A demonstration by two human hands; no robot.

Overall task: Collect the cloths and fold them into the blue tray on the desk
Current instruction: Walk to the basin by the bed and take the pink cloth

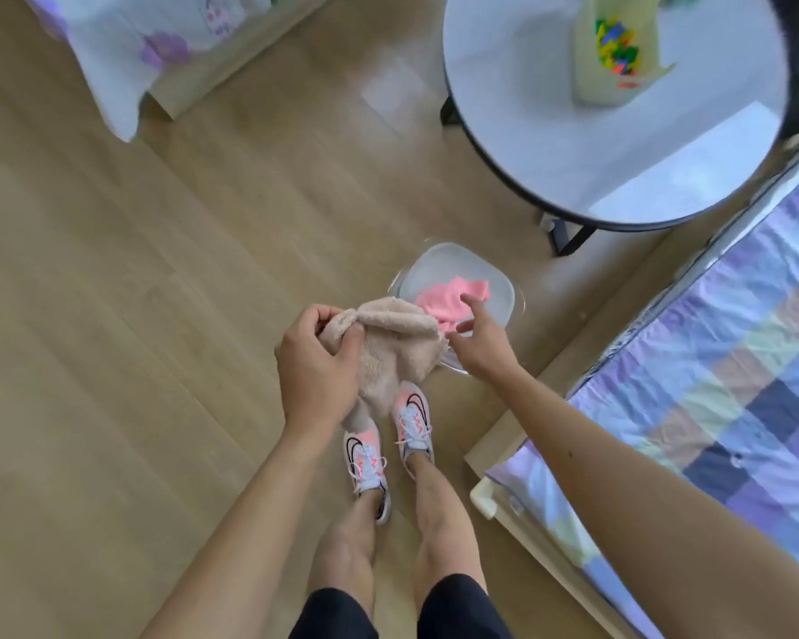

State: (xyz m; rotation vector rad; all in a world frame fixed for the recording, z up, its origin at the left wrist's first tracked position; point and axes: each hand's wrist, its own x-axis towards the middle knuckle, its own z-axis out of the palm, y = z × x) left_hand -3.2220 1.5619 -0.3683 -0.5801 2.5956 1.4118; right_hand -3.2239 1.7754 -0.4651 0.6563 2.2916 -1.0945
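A fluffy beige cloth (395,343) hangs in front of me, bunched at its top in my left hand (317,366), whose fingers and thumb grip it. A pink cloth (448,299) lies crumpled in a clear plastic basin (453,265) on the floor just past my feet. My right hand (478,336) hovers over the basin's near side with fingers spread, close to the pink cloth and holding nothing. No blue tray or desk is in view.
A round white table (573,131) with black legs stands at the upper right, carrying a pale bag (614,53) of colourful pieces. A bed with a checked cover (734,362) runs along the right. Another bed with a floral sheet (125,43) is at the upper left. Wood floor lies between.
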